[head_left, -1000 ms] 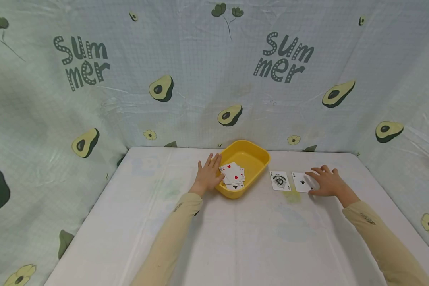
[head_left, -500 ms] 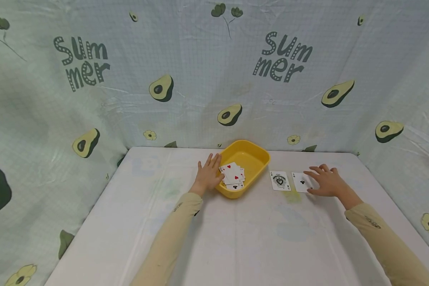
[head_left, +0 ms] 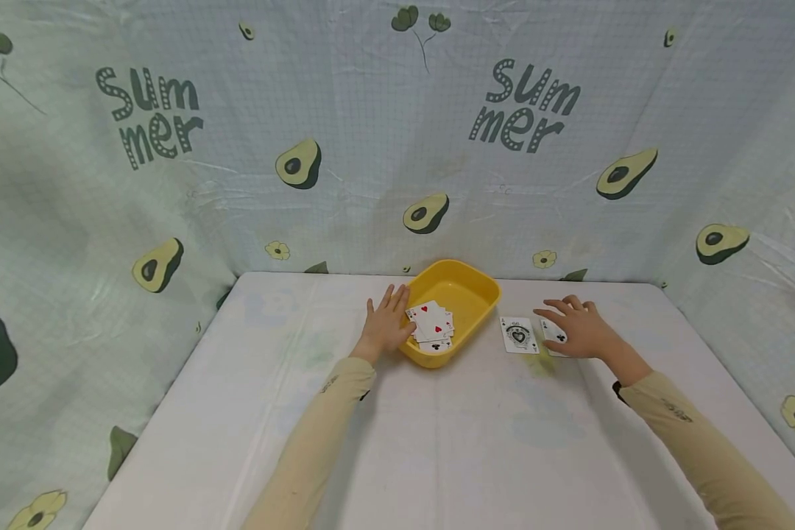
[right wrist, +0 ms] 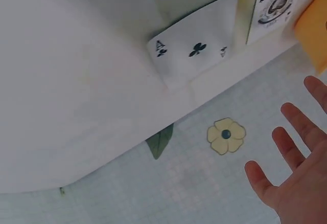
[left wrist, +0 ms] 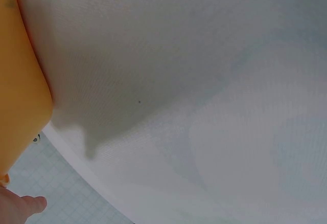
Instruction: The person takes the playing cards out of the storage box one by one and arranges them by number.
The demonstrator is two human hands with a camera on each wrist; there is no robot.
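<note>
My left hand (head_left: 383, 324) rests against the left side of a yellow plastic basin (head_left: 472, 288), fingers straight and spread along its rim. Inside the basin lies a loose pile of playing cards (head_left: 430, 322), a red heart card on top. My right hand (head_left: 584, 331) hovers over the ace of clubs (head_left: 553, 331), covering part of it from the head. In the right wrist view the fingers are spread with nothing between them, and the ace of clubs (right wrist: 196, 50) lies face up. Left of it is the ace of spades (head_left: 519, 336), also face up.
A white cloth with faint stains covers the table (head_left: 437, 456). Behind it hangs a pale curtain (head_left: 358, 213) printed with avocados, flowers and lettering, and more of this fabric closes off both sides.
My right hand has shifted left, from the right edge of the ace of clubs to over its middle. The left hand, basin and cards stay where they were.
</note>
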